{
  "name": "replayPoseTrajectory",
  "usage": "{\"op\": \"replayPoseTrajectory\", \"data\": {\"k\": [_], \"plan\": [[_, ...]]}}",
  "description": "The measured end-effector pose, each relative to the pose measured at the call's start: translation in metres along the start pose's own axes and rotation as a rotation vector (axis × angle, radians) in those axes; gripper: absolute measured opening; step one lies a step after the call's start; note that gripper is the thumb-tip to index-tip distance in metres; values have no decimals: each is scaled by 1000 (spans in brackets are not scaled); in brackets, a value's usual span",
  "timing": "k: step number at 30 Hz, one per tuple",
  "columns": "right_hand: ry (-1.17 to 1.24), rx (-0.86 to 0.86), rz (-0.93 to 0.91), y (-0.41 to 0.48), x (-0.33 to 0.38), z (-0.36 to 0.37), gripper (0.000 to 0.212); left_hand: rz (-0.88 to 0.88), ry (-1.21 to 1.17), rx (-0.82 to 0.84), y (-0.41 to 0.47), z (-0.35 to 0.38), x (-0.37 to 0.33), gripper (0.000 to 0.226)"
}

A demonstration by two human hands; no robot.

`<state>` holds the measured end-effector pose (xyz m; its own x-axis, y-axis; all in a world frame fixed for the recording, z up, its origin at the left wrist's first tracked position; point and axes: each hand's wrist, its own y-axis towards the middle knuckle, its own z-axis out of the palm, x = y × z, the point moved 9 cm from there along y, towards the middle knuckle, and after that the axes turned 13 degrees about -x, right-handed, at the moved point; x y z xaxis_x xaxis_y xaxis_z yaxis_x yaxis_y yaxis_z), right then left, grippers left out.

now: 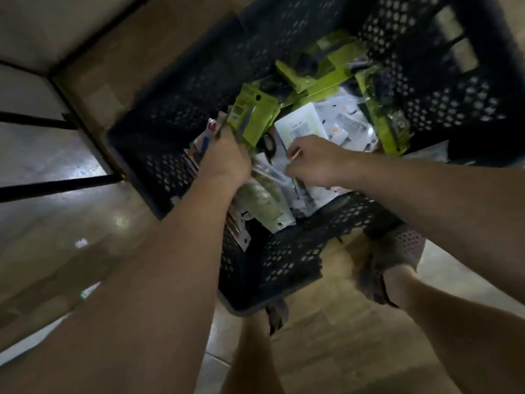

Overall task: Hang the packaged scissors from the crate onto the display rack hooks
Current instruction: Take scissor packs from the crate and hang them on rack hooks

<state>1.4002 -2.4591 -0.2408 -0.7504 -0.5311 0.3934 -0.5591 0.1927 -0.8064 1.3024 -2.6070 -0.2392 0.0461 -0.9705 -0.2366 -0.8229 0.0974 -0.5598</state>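
Black perforated crate [284,260]: holds loose carded packs. Left hand [224,157] clasps a stack of green scissor packs [255,115]; right hand [312,160], fingers curled, pinches a clear pack inside. Packs likely light, stiff, slippery; best held near the hang-hole.

No print can be read on the green packages [257,115] or the white packages [301,129] in the crate [284,260]; all is blurred.

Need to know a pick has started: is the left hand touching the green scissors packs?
Touching. The head view shows the left hand closed around a bunch of green scissors packs, held above the black crate.
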Motion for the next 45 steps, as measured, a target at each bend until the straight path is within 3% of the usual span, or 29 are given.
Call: {"op": "replayPoseTrajectory", "data": {"k": [1,3,6,11,14,17,22,26,30,33,37,45], "plan": [[71,-44,4,18,7,9,15,-14,-24,-20,16,10,10,55],[262,-124,7,48,23,24,26,-59,-101,-47,42,25,29,64],[576,-160,165,71,28,46,17,-125,-207,-66,57,39,53,73],[941,-183,231,58,35,50,13,-147,-425,-22,34,34,52,59],[890,-291,198,32,24,21,11,-175,-548,130,-8,34,25,38],[847,-317,164,-9,16,-21,28,-225,-701,97,-46,12,1,42],[985,-299,197,-116,5,-108,54,-300,-905,108,-131,-70,-60,37],[1137,-337,171,-207,19,-184,25,-269,-1009,121,-195,-158,-115,28],[1139,-376,28,-293,66,-261,42,-213,-1082,164,-250,-247,-162,30],[1110,-283,-105,-349,115,-299,52,-178,-1066,116,-286,-312,-181,26],[1077,-207,-139,-397,161,-312,31,-140,-1002,38,-324,-373,-192,23],[1106,-224,-58,-465,193,-319,26,-183,-1089,27,-376,-430,-191,23]]}}
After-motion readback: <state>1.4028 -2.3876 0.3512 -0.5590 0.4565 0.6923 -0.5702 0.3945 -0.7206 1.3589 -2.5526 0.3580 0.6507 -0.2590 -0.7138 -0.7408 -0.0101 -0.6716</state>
